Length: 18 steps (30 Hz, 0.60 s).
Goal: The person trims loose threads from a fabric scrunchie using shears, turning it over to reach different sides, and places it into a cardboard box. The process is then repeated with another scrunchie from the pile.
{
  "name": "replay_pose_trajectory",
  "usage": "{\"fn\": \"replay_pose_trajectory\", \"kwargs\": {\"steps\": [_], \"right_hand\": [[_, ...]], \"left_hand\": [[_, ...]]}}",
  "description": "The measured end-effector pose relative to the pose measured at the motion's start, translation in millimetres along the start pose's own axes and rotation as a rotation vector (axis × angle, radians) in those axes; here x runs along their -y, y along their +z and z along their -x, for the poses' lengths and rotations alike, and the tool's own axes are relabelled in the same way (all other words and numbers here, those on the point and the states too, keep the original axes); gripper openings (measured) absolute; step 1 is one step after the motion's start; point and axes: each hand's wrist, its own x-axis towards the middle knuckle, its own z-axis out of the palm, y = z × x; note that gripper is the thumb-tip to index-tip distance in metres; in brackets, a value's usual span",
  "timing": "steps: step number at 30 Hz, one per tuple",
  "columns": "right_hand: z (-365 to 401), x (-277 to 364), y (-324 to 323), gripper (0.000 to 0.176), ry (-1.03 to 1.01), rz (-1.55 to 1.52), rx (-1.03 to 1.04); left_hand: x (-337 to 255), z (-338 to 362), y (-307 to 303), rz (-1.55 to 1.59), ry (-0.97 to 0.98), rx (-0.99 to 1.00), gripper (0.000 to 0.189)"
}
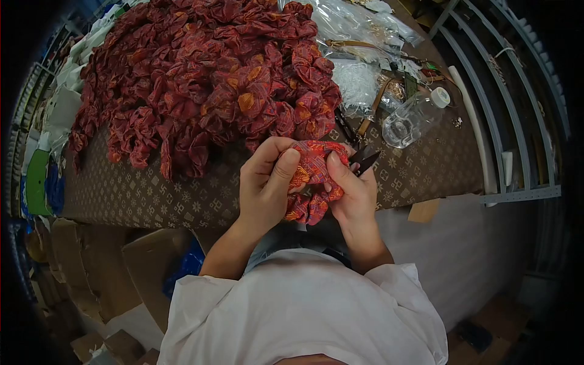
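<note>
Both of my hands hold one red scrunchie (313, 161) with an orange and purple woven pattern, just off the table's near edge. My left hand (267, 179) pinches its left side between thumb and fingers. With thumb and fingers, my right hand (353, 194) grips the right side. Dark scissors (366, 159) stick out beyond the fingers of that same hand, blades pointing up and right; their handles are hidden. Past my hands lies a big heap of similar red scrunchies (201, 79).
A brown patterned cloth covers the table (152, 198). A clear plastic bottle (410, 121) lies on its side at the right, near plastic bags (356, 82) and brown straps. Metal racking (496, 91) borders the right side; cardboard boxes (94, 264) stand below left.
</note>
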Motion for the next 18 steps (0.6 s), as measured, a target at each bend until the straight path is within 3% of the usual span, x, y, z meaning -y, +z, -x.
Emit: {"fn": "replay_pose_trajectory", "kwargs": {"steps": [3, 5, 7, 9, 11, 14, 16, 18], "right_hand": [[0.9, -4.1, -7.8, 0.012, 0.107, -0.123, -0.001], [2.6, -7.1, -14.3, 0.012, 0.172, -0.148, 0.006], [3.6, -7.6, -15.8, 0.014, 0.229, -0.333, 0.127], [5.3, -8.6, -14.6, 0.016, 0.253, -0.345, 0.105], [6.3, -7.6, -9.8, 0.017, 0.274, -0.358, 0.084], [6.2, -3.9, -4.0, 0.02, 0.263, -0.364, -0.028], [3.2, -6.6, -12.6, 0.021, 0.248, -0.489, 0.189], [7.9, -8.2, -8.9, 0.018, 0.15, -0.359, 0.12]], "left_hand": [[-10.0, 1.3, -0.1, 0.048, -0.101, 0.066, 0.015], [-17.1, 1.0, 3.5, 0.109, -0.279, 0.035, 0.016], [-18.0, -2.0, 10.6, 0.232, -0.266, 0.027, 0.016], [-15.1, -2.4, 8.5, 0.352, -0.248, 0.015, 0.017], [-8.3, -1.6, -1.8, 0.442, -0.279, 0.157, 0.016], [-10.1, 0.1, 1.9, 0.481, -0.261, 0.064, 0.014], [-8.0, 2.0, 1.8, 0.475, -0.207, 0.052, 0.014], [-5.8, 3.1, 1.6, 0.466, -0.145, 0.045, 0.015]]}}
